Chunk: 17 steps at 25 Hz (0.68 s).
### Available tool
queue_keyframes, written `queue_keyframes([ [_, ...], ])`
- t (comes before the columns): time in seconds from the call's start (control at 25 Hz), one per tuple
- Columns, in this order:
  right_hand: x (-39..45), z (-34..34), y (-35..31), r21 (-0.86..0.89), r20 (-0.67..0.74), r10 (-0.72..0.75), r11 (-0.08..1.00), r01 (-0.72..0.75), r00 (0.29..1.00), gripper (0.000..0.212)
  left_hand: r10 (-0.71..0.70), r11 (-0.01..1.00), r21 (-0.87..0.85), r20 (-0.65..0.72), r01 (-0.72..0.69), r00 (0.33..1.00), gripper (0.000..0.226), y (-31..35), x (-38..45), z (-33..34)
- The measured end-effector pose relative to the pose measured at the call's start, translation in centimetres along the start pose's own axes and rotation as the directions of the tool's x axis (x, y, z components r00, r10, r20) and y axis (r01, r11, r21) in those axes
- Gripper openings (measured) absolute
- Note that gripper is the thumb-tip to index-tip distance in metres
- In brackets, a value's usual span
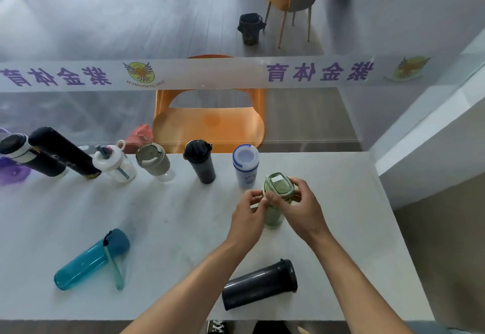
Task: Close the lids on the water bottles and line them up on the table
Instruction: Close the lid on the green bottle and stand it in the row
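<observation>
Gripping green bottle [274, 212] lid: left hand [248, 218], right hand [299, 206].

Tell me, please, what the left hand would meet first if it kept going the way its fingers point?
Probably the green bottle itself: the left hand has its fingers at the lid already. Past that stands the white bottle with the blue rim.
</observation>
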State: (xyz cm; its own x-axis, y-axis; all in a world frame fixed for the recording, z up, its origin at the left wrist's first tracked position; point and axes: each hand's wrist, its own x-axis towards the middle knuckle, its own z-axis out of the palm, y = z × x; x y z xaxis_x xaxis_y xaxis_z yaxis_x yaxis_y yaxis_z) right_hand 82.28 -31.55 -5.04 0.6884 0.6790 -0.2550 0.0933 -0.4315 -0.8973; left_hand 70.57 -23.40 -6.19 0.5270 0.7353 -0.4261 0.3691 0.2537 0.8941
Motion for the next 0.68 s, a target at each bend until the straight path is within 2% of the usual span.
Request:
queue_keyframes([
  [0.08, 1.4, -0.8, 0.0, -0.149, -0.018, -0.074, 0.986, 0.071, 0.997, 0.074, 0.024, 0.999, 0.037, 0.061, -0.026, 0.998, 0.019, 0.2, 0.8, 0.9],
  [0.16, 2.8, -1.8, 0.5, -0.200, -0.032, -0.122, 0.973, 0.113, 0.992, 0.070, 0.103, 0.969, 0.215, 0.101, -0.122, 0.990, 0.026, 0.6, 1.7, 1.1],
  [0.2, 3.3, -2.4, 0.8, -0.193, -0.032, -0.136, 0.973, 0.128, 0.990, 0.067, 0.199, 0.904, 0.372, 0.065, -0.209, 0.978, 0.030, 1.1, 2.3, 0.8],
  [0.28, 4.1, -3.4, 1.3, -0.168, -0.038, -0.146, 0.976, 0.138, 0.989, 0.064, 0.466, 0.657, 0.689, -0.051, -0.307, 0.883, 0.044, 2.3, 4.3, -0.5],
  [0.32, 4.7, -3.9, 1.3, -0.151, -0.056, -0.144, 0.979, 0.134, 0.988, 0.063, 0.540, 0.549, 0.788, -0.081, -0.278, 0.838, 0.056, 3.2, 5.7, -1.2],
  [0.36, 5.5, -4.3, 1.1, -0.133, -0.074, -0.146, 0.982, 0.136, 0.987, 0.063, 0.534, 0.491, 0.839, -0.079, -0.233, 0.842, 0.070, 4.0, 7.1, -1.9],
  [0.44, 7.4, -4.9, 0.4, -0.117, -0.080, -0.173, 0.980, 0.163, 0.982, 0.064, 0.366, 0.504, 0.847, -0.028, -0.172, 0.930, 0.089, 4.9, 9.6, -2.5],
  [0.52, 9.6, -5.0, -0.4, -0.136, -0.067, -0.215, 0.969, 0.205, 0.974, 0.066, 0.235, 0.561, 0.812, 0.030, -0.161, 0.972, 0.086, 4.5, 11.7, -2.3],
  [0.68, 13.0, -4.2, -1.5, -0.189, -0.057, -0.247, 0.954, 0.233, 0.967, 0.067, 0.299, 0.630, 0.754, -0.012, -0.187, 0.954, 0.076, 4.1, 14.1, -2.4],
])
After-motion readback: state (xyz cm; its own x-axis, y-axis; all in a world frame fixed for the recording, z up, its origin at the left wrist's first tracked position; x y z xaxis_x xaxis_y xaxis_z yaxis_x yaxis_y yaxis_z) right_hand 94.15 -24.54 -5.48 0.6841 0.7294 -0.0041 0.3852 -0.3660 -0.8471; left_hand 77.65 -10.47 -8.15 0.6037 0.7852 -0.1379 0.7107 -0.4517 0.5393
